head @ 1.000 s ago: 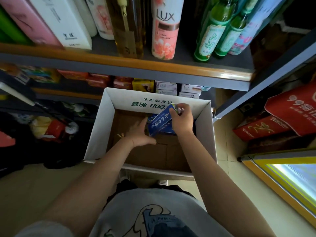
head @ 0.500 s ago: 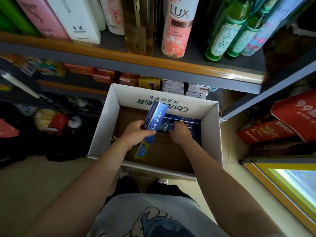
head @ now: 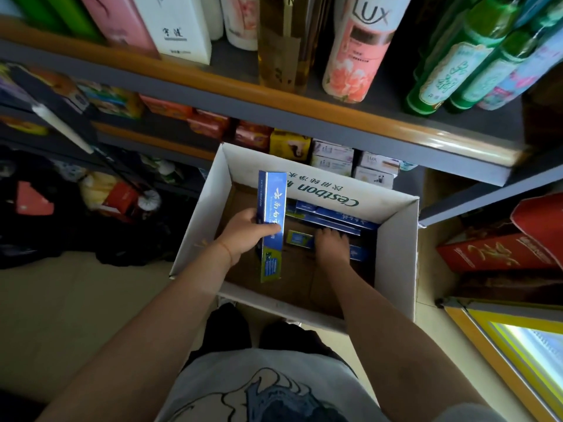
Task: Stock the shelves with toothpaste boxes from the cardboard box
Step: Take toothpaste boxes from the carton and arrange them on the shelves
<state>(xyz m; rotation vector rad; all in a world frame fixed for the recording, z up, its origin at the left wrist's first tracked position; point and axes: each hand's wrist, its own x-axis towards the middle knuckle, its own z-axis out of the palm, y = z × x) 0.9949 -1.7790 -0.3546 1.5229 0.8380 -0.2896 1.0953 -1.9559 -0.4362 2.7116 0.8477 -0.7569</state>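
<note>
An open white cardboard box point(head: 396, 257) stands on the floor below the shelves. My left hand point(head: 243, 233) grips a long blue toothpaste box point(head: 271, 220), held upright over the carton's left side. Deep in the carton, my right hand point(head: 330, 243) reaches down onto a blue toothpaste box point(head: 300, 238) lying on the bottom, fingers over its right end. Several more blue toothpaste boxes point(head: 335, 216) lie stacked against the far wall. I cannot see whether the right fingers have closed round the box.
The upper shelf point(head: 274, 99) carries bottles, a pink LUX bottle point(head: 356, 47) and green bottles point(head: 451, 65). A lower shelf behind the carton holds small soap packs point(head: 332, 156). Red gift boxes point(head: 499, 251) stand at right, dark clutter at left.
The blue box passed from my right hand into my left, which lifted it upright at the carton's left. My right hand dropped back into the carton onto another box.
</note>
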